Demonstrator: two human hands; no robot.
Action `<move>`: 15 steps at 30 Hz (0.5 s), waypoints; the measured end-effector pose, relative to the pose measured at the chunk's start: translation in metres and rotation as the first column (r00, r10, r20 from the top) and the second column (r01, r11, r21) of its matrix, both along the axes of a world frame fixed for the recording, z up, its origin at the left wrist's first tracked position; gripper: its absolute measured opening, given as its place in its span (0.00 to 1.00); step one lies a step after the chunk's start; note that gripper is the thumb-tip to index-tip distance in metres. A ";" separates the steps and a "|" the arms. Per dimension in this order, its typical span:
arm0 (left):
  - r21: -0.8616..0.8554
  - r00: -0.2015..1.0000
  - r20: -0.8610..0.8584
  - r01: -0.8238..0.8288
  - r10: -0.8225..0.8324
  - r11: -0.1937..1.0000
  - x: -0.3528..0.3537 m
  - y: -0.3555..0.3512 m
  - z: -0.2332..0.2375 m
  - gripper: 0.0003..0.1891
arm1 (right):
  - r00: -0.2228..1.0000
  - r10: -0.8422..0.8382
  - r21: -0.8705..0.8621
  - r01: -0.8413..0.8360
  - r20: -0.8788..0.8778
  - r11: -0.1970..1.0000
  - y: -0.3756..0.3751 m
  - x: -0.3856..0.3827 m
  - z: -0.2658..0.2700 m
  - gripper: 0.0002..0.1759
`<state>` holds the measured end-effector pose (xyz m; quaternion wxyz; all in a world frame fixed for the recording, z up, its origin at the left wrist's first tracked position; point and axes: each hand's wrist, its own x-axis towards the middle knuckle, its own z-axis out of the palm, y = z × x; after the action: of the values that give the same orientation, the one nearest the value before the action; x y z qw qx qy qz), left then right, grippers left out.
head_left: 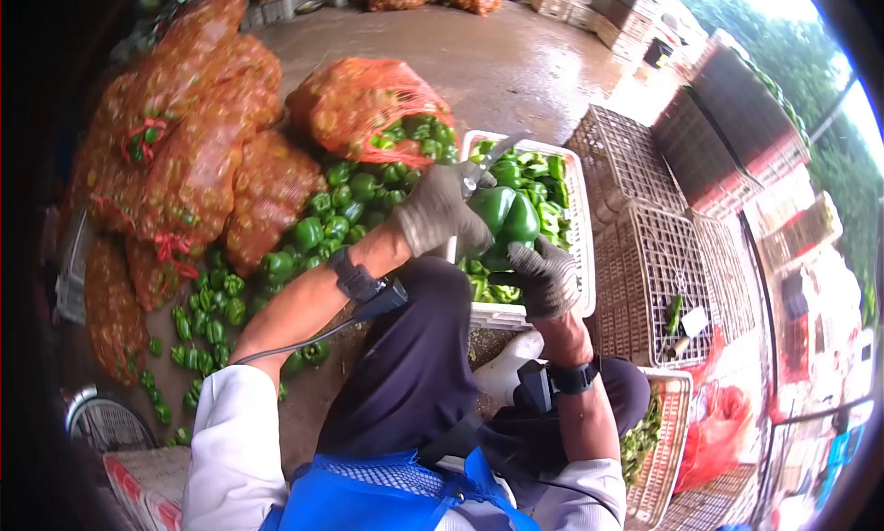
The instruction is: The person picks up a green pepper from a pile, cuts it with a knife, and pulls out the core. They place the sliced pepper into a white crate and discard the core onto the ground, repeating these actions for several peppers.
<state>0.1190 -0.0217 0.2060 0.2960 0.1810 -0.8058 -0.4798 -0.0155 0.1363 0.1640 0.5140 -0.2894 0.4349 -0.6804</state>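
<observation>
My left hand [442, 210], in a grey-brown glove, is closed round the handle of a knife [497, 155], its blade pointing up and right. A large green bell pepper [505, 220] is between my two hands, with my left fingers against its left side. The gloved right hand [547, 275] grips that pepper from its lower right. Beneath both hands stands a white crate [586, 245] holding green peppers and cut pieces. Loose green peppers [308, 233] lie heaped on the ground to the left of the crate.
Full orange mesh sacks [207, 116] are piled at the left. An open sack [364, 105] spills peppers behind the heap. Stacked plastic crates [635, 255] stand to the right. A crate of green trimmings [677, 439] and a red bag [718, 434] lie at the lower right.
</observation>
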 end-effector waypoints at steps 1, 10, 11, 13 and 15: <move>-0.106 1.000 -0.016 -0.001 -0.001 0.994 -0.008 0.007 0.000 0.32 | 0.989 0.021 -0.046 -0.014 0.149 0.999 0.007 -0.006 -0.003 0.29; -0.832 0.944 -0.168 0.018 -0.283 0.555 -0.053 0.076 0.024 0.23 | 0.698 0.336 -0.330 -0.150 0.632 0.932 0.062 -0.025 -0.018 0.36; -0.849 0.942 -0.145 0.038 -0.302 0.527 -0.053 0.080 0.023 0.23 | 0.682 0.288 -0.290 -0.115 0.672 0.950 0.067 -0.027 -0.020 0.34; -0.881 0.938 -0.100 0.072 -0.333 0.467 -0.049 0.080 0.020 0.23 | 0.641 0.195 -0.206 -0.059 0.742 0.977 0.074 -0.028 -0.016 0.30; -0.897 0.924 -0.063 0.112 -0.377 0.426 -0.044 0.077 0.016 0.24 | 0.701 -0.026 -0.085 0.124 0.713 0.989 0.071 -0.020 -0.011 0.31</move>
<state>0.0749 0.0552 0.2224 0.3733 -0.1809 -0.9084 -0.0521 -0.0353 0.2073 0.1530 0.5941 -0.0193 0.1709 -0.7858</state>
